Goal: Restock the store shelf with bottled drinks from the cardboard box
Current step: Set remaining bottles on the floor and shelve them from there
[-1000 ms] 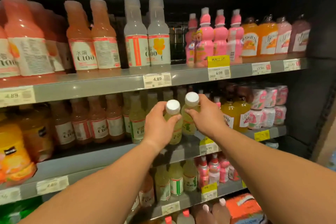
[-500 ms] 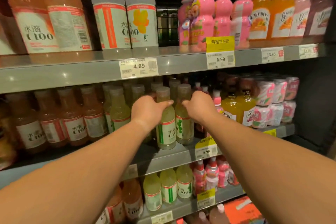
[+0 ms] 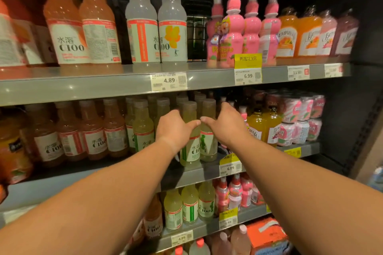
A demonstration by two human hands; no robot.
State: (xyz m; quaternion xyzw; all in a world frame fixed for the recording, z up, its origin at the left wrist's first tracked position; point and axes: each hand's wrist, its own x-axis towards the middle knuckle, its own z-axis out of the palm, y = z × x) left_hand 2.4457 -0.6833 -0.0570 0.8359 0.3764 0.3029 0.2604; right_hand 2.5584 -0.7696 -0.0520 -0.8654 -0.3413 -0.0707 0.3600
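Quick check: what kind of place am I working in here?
Most likely a grocery shop's drinks aisle: grey metal shelves stacked in tiers, white printed price tags on their edges, and rows of identical pale yellow-green plastic bottles.

Two hands are in view, the left hand and the right hand, each around one pale green bottle: the left bottle and the right bottle. On the top shelf the front row shows two clear-white C100 bottles, four pink cartoon bottles and four glass juice bottles. Below the hands, three pale green bottles stand in front. Seven price tags are visible; farther rows are too dark to count.
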